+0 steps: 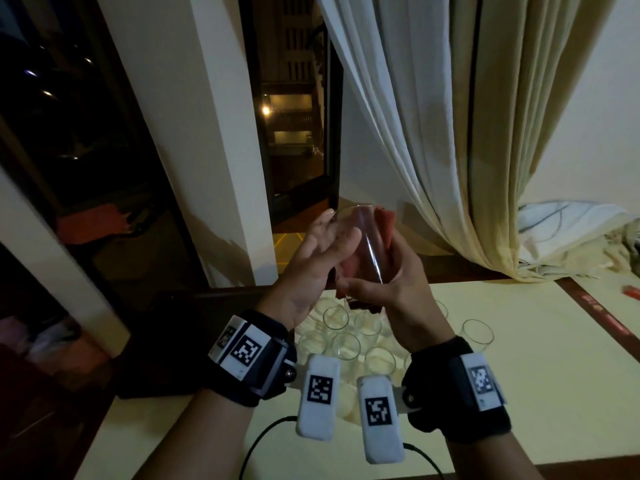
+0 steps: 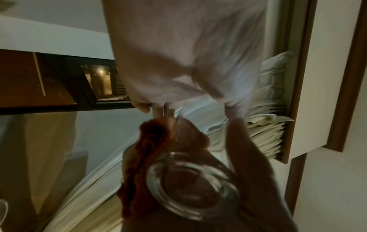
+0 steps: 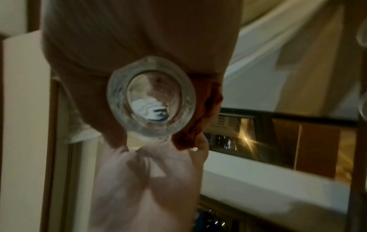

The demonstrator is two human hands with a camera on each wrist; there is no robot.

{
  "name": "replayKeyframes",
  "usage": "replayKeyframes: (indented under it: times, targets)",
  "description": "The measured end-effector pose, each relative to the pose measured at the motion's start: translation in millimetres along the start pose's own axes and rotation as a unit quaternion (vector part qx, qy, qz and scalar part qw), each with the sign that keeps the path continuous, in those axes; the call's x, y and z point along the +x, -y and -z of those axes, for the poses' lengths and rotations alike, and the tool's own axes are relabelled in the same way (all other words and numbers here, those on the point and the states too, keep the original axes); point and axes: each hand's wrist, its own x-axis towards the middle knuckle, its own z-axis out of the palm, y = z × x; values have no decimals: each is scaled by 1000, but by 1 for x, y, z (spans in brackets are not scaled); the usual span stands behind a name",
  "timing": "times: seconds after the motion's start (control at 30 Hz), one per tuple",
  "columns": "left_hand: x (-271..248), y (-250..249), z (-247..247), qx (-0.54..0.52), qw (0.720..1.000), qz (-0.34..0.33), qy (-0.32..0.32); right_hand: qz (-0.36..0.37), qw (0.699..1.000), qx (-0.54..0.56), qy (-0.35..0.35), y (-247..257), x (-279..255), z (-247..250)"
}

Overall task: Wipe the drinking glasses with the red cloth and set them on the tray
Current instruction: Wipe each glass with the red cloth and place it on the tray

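Note:
A clear drinking glass (image 1: 367, 244) is held up above the table, tilted, between both hands. My left hand (image 1: 341, 225) holds its upper part, with the thumb across the wall and the fingers reaching to the rim. My right hand (image 1: 377, 289) grips the base, its thumb in front, with the red cloth (image 1: 385, 221) bunched behind the glass under its fingers. In the left wrist view the glass's thick base (image 2: 190, 186) faces the camera, with the cloth (image 2: 147, 147) beside it. The right wrist view shows the same base (image 3: 151, 97) and cloth (image 3: 204, 103).
Several empty glasses (image 1: 336, 317) stand grouped on the pale yellow table (image 1: 519, 393) below my hands, and one glass (image 1: 478, 332) stands apart to the right. A dark flat rectangular thing (image 1: 162, 344) lies at the table's left. Curtains (image 1: 450, 133) and a window are behind.

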Motion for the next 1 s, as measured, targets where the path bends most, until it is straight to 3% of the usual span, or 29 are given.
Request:
replayKeyframes:
  times: [0.13,0.23,0.37,0.57,0.8,1.0]
  targets:
    - [0,2,-3,8,1000,-6,-13,71,993,-97,-12,-2,6,-6]
    - [2,-1,-5,-27,999,-25,-29,49,997,-59,5,4,9,-6]
    - [3,-9,3,-50,998,-17,25,27,999,9,34,11,7,-2]
    - [7,-14,3,-20,999,-31,-4,88,993,-73,-15,-2,15,-13]
    - [8,-15,3,-10,999,-40,34,18,999,22,17,3,16,-2]
    - [8,-19,-6,-22,999,-16,-34,42,998,-46,-4,-3,21,-14]
